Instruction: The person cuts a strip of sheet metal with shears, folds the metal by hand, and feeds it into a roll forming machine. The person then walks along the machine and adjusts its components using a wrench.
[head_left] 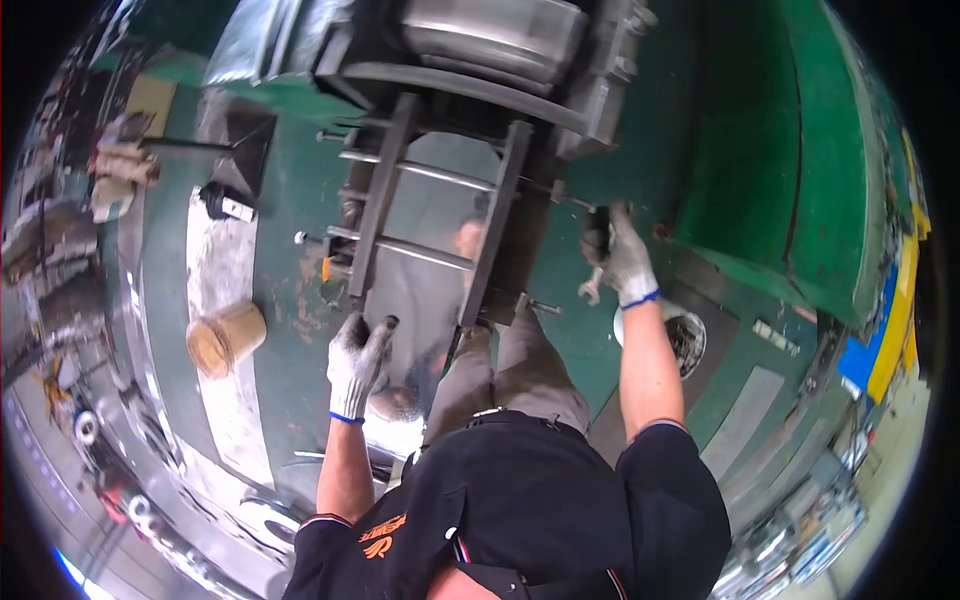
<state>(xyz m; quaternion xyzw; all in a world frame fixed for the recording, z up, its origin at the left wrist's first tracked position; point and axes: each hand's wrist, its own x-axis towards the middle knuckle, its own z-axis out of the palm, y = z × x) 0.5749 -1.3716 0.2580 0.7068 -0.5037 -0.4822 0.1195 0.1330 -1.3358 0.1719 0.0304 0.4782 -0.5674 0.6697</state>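
My right hand (pixel 628 262), in a white knit glove with dark fingertips, is closed around a wrench; the wrench's open jaw (pixel 590 287) sticks out below the fingers. This hand is beside a bolt (pixel 572 198) on the right side of a dark metal frame (pixel 497 215). Two steel rods (pixel 415 250) cross between the frame's bars. My left hand (pixel 357 362), gloved alike, is over the shiny metal sheet (pixel 425 300), just below the left bar's end. Its thumb and fingers are apart, and nothing shows between them.
A machine with a large metal roller (pixel 495 40) stands ahead. A tan tub (pixel 227 338) is on the left, and a white bucket (pixel 685 340) with small metal pieces on the right. Green metal panels (pixel 770 150) rise at the right. Bolts (pixel 312 238) protrude from the frame's left side.
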